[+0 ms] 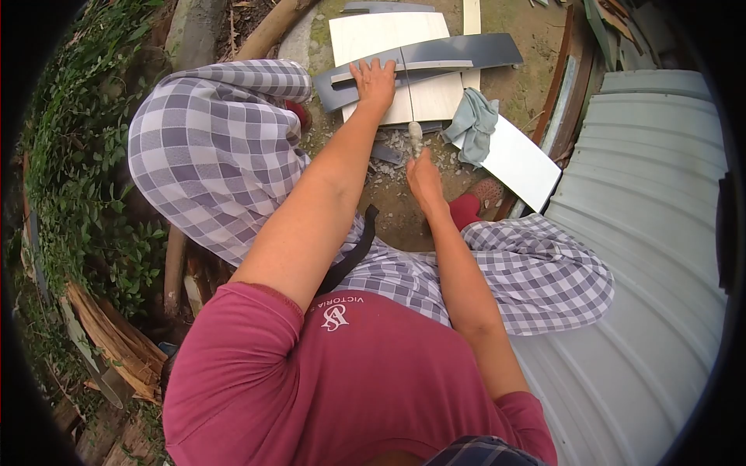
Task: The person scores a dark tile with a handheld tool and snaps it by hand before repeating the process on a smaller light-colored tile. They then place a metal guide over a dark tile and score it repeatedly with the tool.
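Note:
My left hand [374,84] lies with its fingers spread on a dark grey strip [493,51] and a thin light metal bar [443,65] on top of it. Both rest across a pale board [365,33]. A thin dark rod or blade runs over the strip and board from a light-coloured handle [416,133]. Around the lower end of that handle, my right hand [423,177] is closed. Just right of the handle, a grey-green cloth [472,128] lies partly on a white panel [522,161].
Broken chips [388,167] litter the ground below the board. Corrugated metal sheeting [637,186] covers the right side. Green plants [85,155], a log [276,27] and split wood [116,342] are at the left. My checked trouser legs flank the work.

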`<state>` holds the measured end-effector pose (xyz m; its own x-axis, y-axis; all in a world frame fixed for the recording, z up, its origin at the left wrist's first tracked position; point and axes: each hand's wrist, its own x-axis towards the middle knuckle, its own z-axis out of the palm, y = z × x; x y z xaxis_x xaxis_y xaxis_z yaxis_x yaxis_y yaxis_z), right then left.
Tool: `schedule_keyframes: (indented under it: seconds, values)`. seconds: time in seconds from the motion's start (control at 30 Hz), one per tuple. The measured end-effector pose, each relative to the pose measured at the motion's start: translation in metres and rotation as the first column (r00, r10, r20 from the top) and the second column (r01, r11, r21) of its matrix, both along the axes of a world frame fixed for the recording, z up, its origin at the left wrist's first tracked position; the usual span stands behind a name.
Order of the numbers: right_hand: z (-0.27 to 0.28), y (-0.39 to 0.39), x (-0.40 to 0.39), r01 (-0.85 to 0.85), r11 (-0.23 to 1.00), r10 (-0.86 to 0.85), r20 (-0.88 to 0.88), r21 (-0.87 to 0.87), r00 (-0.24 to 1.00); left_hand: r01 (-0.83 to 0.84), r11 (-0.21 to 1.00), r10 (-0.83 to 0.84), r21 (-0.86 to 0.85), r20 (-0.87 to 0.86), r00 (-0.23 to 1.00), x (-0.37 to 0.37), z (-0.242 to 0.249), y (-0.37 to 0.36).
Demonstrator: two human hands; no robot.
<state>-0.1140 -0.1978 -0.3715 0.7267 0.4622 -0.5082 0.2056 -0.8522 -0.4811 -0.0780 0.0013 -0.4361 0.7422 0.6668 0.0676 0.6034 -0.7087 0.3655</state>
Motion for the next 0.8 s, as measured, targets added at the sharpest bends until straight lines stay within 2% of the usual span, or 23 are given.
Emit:
schedule_keyframes:
  seconds: [0.27, 0.47, 0.67, 0.8]
  values:
    - [-0.005, 0.002, 0.0, -0.009, 0.999, 0.009, 0.018, 0.039, 1.0, -0.013, 1.0, 0.013, -0.011, -0.019, 1.0, 0.003, -0.002, 0.005]
    - [0.022, -0.002, -0.001, -0.011, 0.999, 0.013, -0.059, 0.041, 0.998, -0.013, 1.0, 0.013, 0.028, -0.002, 1.0, 0.003, -0.006, 0.008]
    - [0.008, 0.031, 0.031, -0.066, 0.997, 0.065, 0.024, 0.034, 0.998, 0.0, 1.0, 0.0, 0.006, 0.007, 1.0, 0.001, -0.005, 0.003]
    - [0.01, 0.01, 0.008, -0.048, 0.999, 0.048, -0.001, 0.025, 0.999, 0.001, 1.0, -0.001, 0.005, 0.003, 1.0, 0.0, -0.002, 0.006]
